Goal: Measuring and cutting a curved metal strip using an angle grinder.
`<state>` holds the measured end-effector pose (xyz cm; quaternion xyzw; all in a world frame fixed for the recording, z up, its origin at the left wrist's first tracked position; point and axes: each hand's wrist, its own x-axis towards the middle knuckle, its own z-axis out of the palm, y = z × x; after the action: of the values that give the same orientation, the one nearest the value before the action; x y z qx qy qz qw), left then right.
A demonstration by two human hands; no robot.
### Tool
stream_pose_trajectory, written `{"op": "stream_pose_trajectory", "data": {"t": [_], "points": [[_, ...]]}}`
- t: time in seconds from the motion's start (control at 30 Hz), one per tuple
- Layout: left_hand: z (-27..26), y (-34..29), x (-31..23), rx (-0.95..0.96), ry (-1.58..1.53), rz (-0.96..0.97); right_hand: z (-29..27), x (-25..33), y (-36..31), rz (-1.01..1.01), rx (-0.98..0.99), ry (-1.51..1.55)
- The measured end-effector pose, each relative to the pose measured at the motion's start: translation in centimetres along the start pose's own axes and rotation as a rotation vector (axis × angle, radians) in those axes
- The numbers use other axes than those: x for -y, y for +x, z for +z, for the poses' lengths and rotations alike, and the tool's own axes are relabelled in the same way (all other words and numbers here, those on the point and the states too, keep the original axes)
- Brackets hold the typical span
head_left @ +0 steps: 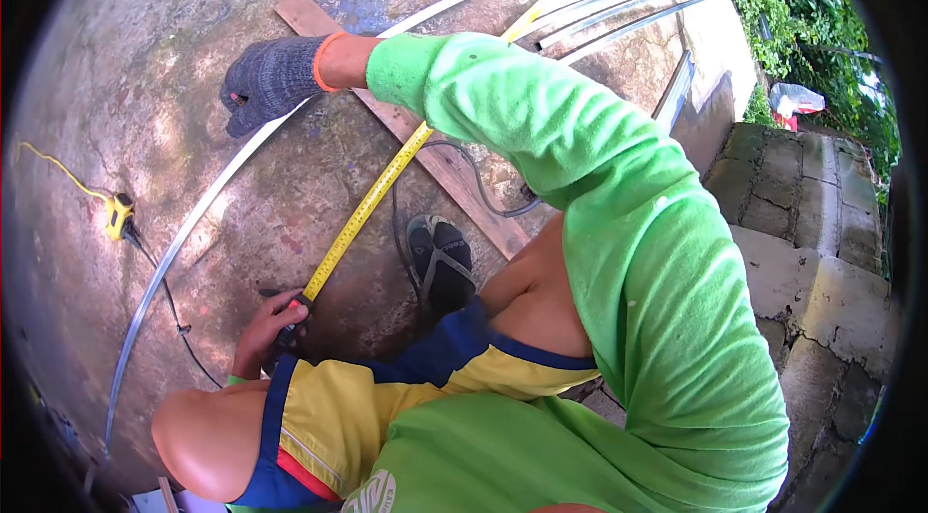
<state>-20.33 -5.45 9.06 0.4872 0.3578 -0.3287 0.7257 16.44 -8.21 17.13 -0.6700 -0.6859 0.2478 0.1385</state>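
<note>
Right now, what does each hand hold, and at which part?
Left hand: yellow tape measure, by its case. Gloved right hand: rests on long grey metal strip; grip unclear.

Bright green long sleeve, grey knit glove with orange cuff (274, 78), yellow-and-blue shorts, dark sandal (442, 262).
</note>
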Motion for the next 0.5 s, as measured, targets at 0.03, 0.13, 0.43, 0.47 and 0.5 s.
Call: {"op": "stream_pose_trajectory", "data": {"t": [0.03, 0.13, 0.43, 0.47, 0.5], "points": [[0.9, 0.9, -1.2, -0.01, 0.005, -0.002, -0.2, 0.0, 0.1, -0.028, -0.077, -0.013], [2.1, 4.2, -3.0, 0.04, 0.096, 0.068, -1.5, 0.1, 0.1, -0.009, -0.064, -0.018], [-1.9, 1.6, -2.1, 0.014, 0.128, 0.262, -4.2, -2.2, -1.6, 0.091, -0.155, -0.065], [-2.2, 1.2, -1.1, -0.045, 0.155, 0.308, -4.3, -1.6, -1.6, 0.068, -0.156, -0.055], [-2.6, 0.7, -0.1, -0.106, 0.183, 0.352, -4.6, -1.1, -1.4, 0.111, -0.156, 0.009]]}}
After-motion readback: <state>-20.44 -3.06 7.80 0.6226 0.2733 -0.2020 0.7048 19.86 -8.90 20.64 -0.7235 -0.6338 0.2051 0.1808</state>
